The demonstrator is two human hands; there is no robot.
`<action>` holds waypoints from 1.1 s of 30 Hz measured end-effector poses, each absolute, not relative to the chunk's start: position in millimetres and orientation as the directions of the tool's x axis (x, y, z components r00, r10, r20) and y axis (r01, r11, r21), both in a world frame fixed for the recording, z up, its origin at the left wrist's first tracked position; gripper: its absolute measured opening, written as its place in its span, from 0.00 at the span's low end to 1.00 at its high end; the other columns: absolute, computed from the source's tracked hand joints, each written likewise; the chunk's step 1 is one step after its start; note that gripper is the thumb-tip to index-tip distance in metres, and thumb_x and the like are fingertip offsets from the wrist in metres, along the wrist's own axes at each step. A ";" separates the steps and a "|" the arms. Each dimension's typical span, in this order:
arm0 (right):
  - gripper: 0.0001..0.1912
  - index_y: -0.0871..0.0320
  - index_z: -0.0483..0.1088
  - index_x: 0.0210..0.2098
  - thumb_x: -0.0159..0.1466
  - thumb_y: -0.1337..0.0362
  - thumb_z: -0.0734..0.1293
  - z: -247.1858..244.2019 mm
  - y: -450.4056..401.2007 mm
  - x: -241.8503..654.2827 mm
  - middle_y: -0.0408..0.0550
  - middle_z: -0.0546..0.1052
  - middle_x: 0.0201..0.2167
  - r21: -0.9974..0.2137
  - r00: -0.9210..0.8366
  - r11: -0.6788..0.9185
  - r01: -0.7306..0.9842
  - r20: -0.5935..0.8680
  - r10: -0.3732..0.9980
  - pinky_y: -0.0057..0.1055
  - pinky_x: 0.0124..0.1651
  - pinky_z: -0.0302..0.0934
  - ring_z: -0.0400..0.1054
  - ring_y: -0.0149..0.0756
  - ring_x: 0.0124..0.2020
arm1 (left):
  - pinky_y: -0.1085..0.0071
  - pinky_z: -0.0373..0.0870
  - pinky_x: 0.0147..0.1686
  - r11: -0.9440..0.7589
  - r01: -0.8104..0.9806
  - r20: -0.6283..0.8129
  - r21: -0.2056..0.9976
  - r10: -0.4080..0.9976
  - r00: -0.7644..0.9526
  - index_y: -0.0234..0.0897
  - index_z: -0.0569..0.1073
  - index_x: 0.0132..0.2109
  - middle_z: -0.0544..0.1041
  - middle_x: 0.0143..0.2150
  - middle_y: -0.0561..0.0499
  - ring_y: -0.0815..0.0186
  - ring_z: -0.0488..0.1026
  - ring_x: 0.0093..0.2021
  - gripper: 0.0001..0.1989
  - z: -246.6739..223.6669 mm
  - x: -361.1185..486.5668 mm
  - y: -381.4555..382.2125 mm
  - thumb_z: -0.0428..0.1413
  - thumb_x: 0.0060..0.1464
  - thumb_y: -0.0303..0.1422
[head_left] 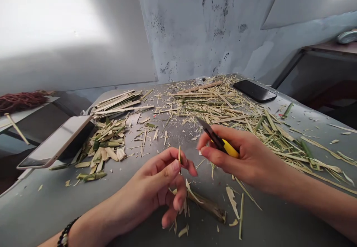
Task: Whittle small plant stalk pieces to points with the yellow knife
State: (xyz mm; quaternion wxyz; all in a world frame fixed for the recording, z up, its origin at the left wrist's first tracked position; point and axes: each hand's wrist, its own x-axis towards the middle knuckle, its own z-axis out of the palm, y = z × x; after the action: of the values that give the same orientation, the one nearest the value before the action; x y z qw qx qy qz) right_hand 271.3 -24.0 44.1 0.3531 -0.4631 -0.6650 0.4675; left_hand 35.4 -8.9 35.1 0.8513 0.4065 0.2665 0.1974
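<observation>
My left hand [164, 184] pinches a small green and pale bamboo sliver [180, 155] upright between thumb and forefinger, its other fingers loosely curled. To its right, my right hand [237, 152] grips a yellow and black utility knife [230, 149], with the dark blade pointing up and to the left. The blade and the sliver are apart. Below the hands, a brown piece of bamboo [209, 205] lies on the grey table [134, 202], partly hidden by my left fingers, with pale shavings around it.
Split strips [119, 103] and short chips [108, 143] are piled at the left, beside a tilted tablet-like device [58, 139]. A phone [255, 91] lies at the back right. Shavings [203, 107] cover the back and right. Reddish strands [22, 102] rest on a side surface.
</observation>
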 end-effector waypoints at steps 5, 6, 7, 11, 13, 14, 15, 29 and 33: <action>0.08 0.50 0.71 0.48 0.70 0.59 0.68 44.8 -27.1 265.2 0.35 0.72 0.26 -0.960 -0.367 0.150 0.235 0.055 0.929 0.24 0.27 0.54 0.59 0.27 0.24 | 0.84 0.69 0.17 0.600 -0.115 -0.308 0.792 0.555 0.772 0.36 0.72 0.46 0.72 0.23 0.53 0.76 0.65 0.17 0.16 33.5 35.2 -9.3 0.44 0.73 0.40; 0.09 0.51 0.71 0.48 0.69 0.58 0.69 44.0 -27.5 263.9 0.35 0.74 0.27 -0.961 -0.374 0.150 0.234 0.053 0.926 0.24 0.28 0.55 0.60 0.27 0.25 | 0.84 0.69 0.17 0.602 -0.107 -0.311 0.792 0.548 0.777 0.36 0.73 0.46 0.72 0.23 0.53 0.76 0.65 0.17 0.17 33.1 35.3 -9.9 0.44 0.73 0.40; 0.09 0.51 0.71 0.48 0.69 0.57 0.69 43.1 -27.6 262.9 0.36 0.75 0.27 -0.958 -0.366 0.152 0.243 0.054 0.929 0.24 0.29 0.55 0.60 0.27 0.25 | 0.84 0.70 0.18 0.604 -0.097 -0.314 0.791 0.536 0.784 0.35 0.73 0.46 0.72 0.24 0.52 0.77 0.65 0.17 0.18 32.8 35.5 -10.4 0.43 0.73 0.41; 0.08 0.52 0.73 0.45 0.68 0.58 0.70 39.7 -27.2 262.6 0.35 0.70 0.25 -0.912 -0.241 0.225 0.342 0.147 0.959 0.23 0.25 0.52 0.56 0.25 0.23 | 0.83 0.73 0.20 0.597 -0.106 -0.301 0.796 0.541 0.785 0.35 0.74 0.46 0.75 0.29 0.51 0.76 0.67 0.21 0.16 34.0 38.5 -11.5 0.46 0.72 0.39; 0.06 0.51 0.74 0.43 0.68 0.58 0.70 38.8 -27.3 263.9 0.34 0.67 0.23 -0.888 -0.197 0.269 0.373 0.208 0.958 0.22 0.23 0.50 0.55 0.24 0.22 | 0.83 0.73 0.20 0.598 -0.111 -0.301 0.793 0.545 0.782 0.34 0.75 0.45 0.77 0.36 0.48 0.76 0.69 0.23 0.15 34.7 40.6 -11.3 0.47 0.72 0.39; 0.06 0.51 0.74 0.43 0.68 0.58 0.70 38.4 -27.5 264.5 0.33 0.66 0.22 -0.876 -0.192 0.291 0.384 0.233 0.953 0.22 0.22 0.50 0.54 0.24 0.21 | 0.83 0.73 0.19 0.600 -0.114 -0.302 0.792 0.546 0.781 0.34 0.75 0.45 0.78 0.40 0.46 0.77 0.70 0.23 0.15 34.8 41.4 -11.1 0.47 0.72 0.39; 0.06 0.51 0.74 0.42 0.68 0.58 0.70 38.1 -27.8 265.0 0.33 0.66 0.22 -0.864 -0.190 0.310 0.397 0.254 0.949 0.22 0.22 0.50 0.54 0.24 0.21 | 0.84 0.73 0.19 0.603 -0.112 -0.303 0.790 0.543 0.783 0.34 0.75 0.45 0.78 0.42 0.45 0.77 0.71 0.23 0.15 34.8 42.1 -10.9 0.48 0.72 0.39; 0.05 0.53 0.73 0.36 0.61 0.69 0.68 43.6 -33.8 266.7 0.37 0.72 0.23 -0.854 -0.369 0.346 0.389 0.200 0.908 0.22 0.23 0.52 0.60 0.26 0.21 | 0.82 0.73 0.19 0.570 -0.084 -0.291 0.817 0.535 0.793 0.33 0.74 0.45 0.76 0.26 0.50 0.73 0.69 0.20 0.12 36.0 42.7 -11.1 0.54 0.69 0.39; 0.04 0.54 0.72 0.35 0.66 0.62 0.68 45.1 -31.5 267.5 0.38 0.72 0.25 -0.877 -0.302 0.266 0.401 0.148 0.942 0.23 0.24 0.54 0.61 0.27 0.23 | 0.82 0.73 0.18 0.591 -0.118 -0.309 0.798 0.570 0.761 0.33 0.73 0.46 0.79 0.47 0.41 0.75 0.72 0.23 0.12 36.9 43.3 -9.9 0.52 0.70 0.38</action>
State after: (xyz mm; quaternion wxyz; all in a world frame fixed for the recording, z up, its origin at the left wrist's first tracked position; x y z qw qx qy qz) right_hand 267.5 -31.5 45.1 0.3560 -0.4717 -0.7116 0.3801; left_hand 43.3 -9.9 36.9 0.8469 0.4042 0.2794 0.2032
